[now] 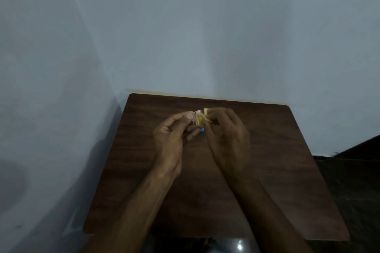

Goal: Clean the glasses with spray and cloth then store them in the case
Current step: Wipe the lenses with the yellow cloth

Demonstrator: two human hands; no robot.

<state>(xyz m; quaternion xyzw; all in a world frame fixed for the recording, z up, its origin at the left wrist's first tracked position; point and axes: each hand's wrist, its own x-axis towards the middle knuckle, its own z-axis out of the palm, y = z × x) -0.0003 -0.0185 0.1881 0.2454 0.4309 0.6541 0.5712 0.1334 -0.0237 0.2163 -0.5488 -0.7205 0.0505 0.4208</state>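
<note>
The glasses (197,117) are held up above the middle of a dark wood-grain tabletop (277,150), between the two hands and clear of the surface. The left hand (174,131) is closed on the frame at its left edge, the thumb pressed beside the rim of a round lens; only that one lens can be made out, as a thin pale ring. The right hand (226,131) is closed on a folded yellow cloth (200,119), which is pinched against the lens so that the cloth covers most of it. A small blue spot (202,130) is seen just below the cloth, between the two hands — what it belongs to cannot be told in the dim light. No brand, label or writing can be read on the glasses, the cloth or anything else in view. The tabletop is set into a corner, its far edge against a pale bluish wall (205,26) and its left edge beside a second wall. Dark floor (353,181) is seen to the right of the tabletop — its surface is too dim for detail.
</note>
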